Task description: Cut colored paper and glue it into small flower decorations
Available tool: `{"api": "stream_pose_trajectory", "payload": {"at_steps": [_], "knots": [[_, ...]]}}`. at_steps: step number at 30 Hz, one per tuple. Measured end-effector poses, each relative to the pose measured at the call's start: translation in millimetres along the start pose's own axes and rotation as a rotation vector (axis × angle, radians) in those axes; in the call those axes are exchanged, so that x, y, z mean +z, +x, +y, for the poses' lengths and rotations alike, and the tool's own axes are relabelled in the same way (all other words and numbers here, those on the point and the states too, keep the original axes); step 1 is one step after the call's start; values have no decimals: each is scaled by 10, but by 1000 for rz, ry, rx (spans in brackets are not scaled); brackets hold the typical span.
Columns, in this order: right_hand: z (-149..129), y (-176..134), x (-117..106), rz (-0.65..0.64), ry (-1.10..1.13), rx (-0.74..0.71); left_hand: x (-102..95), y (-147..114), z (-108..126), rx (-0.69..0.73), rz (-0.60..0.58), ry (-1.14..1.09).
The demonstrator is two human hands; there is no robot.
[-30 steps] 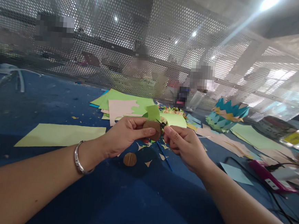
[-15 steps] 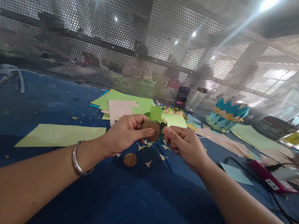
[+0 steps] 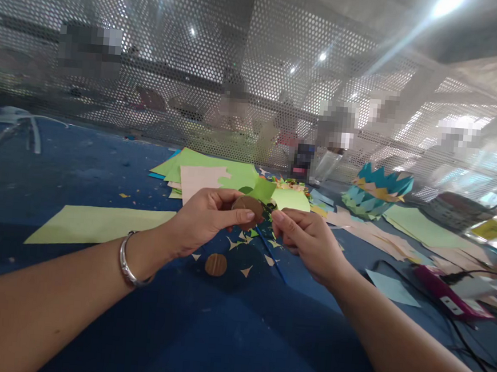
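Observation:
My left hand (image 3: 213,220) pinches a round brown disc (image 3: 249,209) between thumb and fingers. A piece of green paper (image 3: 263,189) stands out behind the disc's upper right edge. My right hand (image 3: 307,236) is closed, thumb pressed on the forefinger, just right of the disc and apart from it. What its fingertips hold, if anything, is too small to make out. On the blue table (image 3: 228,328) below lies a second brown disc (image 3: 216,265), near small paper scraps (image 3: 247,271) and a thin blue stick (image 3: 271,255).
Stacked coloured sheets (image 3: 201,176) lie behind my left hand, with a pale yellow-green strip (image 3: 103,224) at left. A blue paper crown (image 3: 377,190) stands back right. A magenta power strip (image 3: 450,293) with black cables lies at right. A perforated screen (image 3: 188,78) closes off the back.
My left hand has shifted slightly left with the disc, widening the gap to my right hand. The green paper has tilted over to the right. My right hand stays almost in place.

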State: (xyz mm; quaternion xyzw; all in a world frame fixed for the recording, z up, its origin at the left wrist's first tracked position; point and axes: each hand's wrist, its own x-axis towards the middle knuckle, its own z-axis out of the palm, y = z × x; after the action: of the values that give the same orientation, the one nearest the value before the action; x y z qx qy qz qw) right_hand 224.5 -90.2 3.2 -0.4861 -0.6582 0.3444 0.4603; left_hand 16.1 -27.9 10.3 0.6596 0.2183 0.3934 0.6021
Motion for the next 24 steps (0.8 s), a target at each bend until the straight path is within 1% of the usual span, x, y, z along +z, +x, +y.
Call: {"api": "stream_pose_trajectory", "payload": {"at_steps": [8,16,24], "knots": [[5,-9,2,-6,1,3,-6,-7,-3,11,-43,9],[3,-2,-11,6,-38,-10,-5,-20,3,-20,-33,2],[10,-1,-15,-1,-69,-40,-12,-20,-6,-54,-62,-16]]}}
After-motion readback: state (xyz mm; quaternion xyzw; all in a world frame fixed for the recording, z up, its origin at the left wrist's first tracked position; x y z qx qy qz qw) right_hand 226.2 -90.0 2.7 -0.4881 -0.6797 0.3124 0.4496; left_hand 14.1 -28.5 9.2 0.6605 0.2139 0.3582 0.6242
